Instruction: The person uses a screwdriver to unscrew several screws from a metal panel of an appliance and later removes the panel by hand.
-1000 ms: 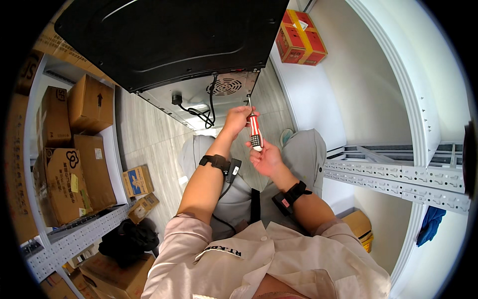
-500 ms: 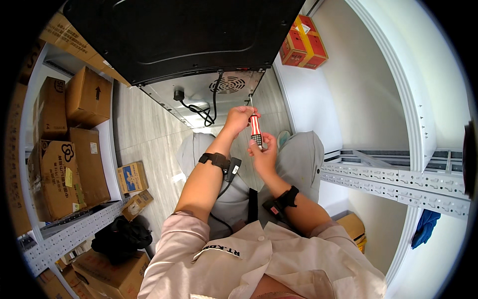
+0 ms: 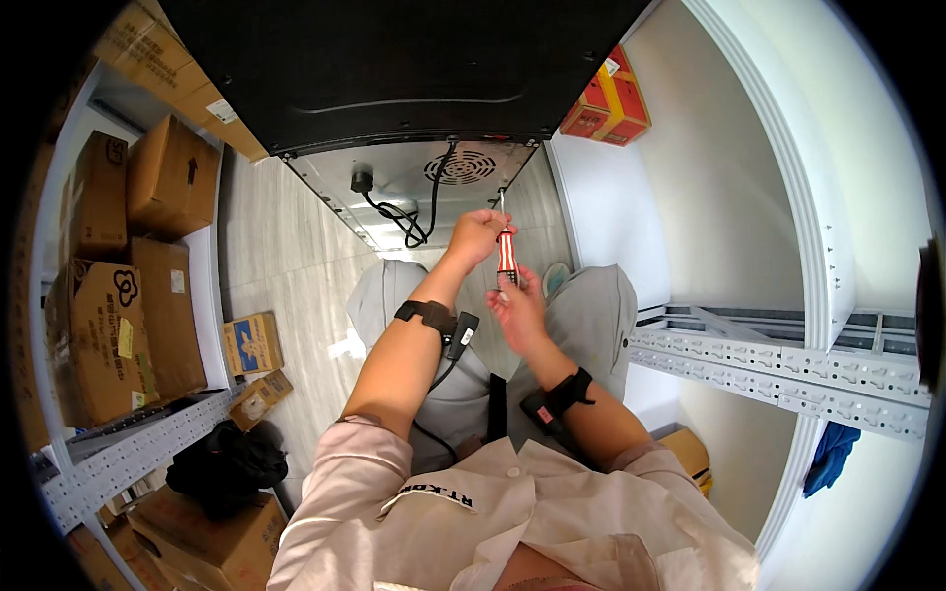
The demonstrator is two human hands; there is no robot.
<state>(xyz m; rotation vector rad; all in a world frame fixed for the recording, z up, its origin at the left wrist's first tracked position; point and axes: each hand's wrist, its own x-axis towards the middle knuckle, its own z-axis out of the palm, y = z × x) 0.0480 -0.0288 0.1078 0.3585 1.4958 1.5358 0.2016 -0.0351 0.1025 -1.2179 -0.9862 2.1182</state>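
Red-and-white striped plastic-handled screwdriver (image 3: pixel 506 254) stands upright just below the black metal appliance (image 3: pixel 394 69), left hand (image 3: pixel 477 236) pinching near its shaft, right hand (image 3: pixel 517 310) wrapped round the handle's bottom.

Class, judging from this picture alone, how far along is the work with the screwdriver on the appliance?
Done: nothing visibly removed; the grey back panel is on. In hand: the left hand steadies the shaft of the red-and-white screwdriver at the panel, the right hand on its handle. Left: the black cable hangs attached.
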